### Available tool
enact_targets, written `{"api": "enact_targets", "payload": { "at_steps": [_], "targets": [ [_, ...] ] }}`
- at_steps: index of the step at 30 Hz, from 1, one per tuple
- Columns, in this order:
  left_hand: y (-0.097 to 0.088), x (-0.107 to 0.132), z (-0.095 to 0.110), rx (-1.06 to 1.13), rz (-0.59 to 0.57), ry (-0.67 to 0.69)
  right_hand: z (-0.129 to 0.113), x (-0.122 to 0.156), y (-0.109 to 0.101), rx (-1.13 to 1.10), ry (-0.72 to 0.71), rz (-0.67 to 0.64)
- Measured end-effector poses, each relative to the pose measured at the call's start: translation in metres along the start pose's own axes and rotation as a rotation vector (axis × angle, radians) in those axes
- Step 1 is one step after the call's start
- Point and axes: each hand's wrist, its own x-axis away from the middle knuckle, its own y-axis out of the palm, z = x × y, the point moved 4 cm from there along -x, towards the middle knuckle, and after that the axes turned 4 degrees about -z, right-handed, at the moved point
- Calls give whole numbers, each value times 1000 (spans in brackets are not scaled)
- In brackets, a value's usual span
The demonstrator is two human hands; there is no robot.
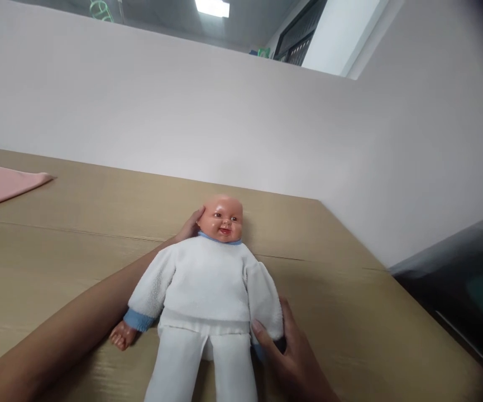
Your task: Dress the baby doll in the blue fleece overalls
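Observation:
A baby doll in a white fleece top with blue cuffs and white trousers lies face up on the brown table. Its bald head points toward the wall. At the side of the head, my left hand cups it, with part of the fingers hidden behind it. The left forearm runs along the doll's side, past its bare fist. Around the doll's other sleeve near the cuff, my right hand is closed, thumb on top. The lower legs are cut off by the frame's bottom edge.
A pink cloth lies at the far left of the table. Behind the table stands a white wall. Past the table's right edge there is a dark, blurred object.

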Motion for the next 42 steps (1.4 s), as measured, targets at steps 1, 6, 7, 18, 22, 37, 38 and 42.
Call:
{"api": "enact_targets", "payload": {
  "at_steps": [1,6,7,18,22,37,38,42],
  "targets": [
    [-3,-1,0,-7,16,-13,4,-1,-1,57,2,16],
    [-8,-5,-2,-5,-17,-66,0,-5,-7,188,-3,34],
    [-8,-5,-1,-7,-36,-72,-1,-5,-8,188,-6,30],
    [-6,0,2,-46,-70,-177,35,-8,-14,238,-59,46],
    [-5,-1,2,-13,-93,-185,36,-9,-14,242,-55,20],
    [-12,-4,-1,-50,79,-151,24,-9,-15,283,-25,55],
    [-11,-4,-2,-55,85,-149,18,-8,-15,295,-24,47],
    [-6,-4,-1,-90,102,-110,1,-7,-14,343,-32,20]
  ]
}}
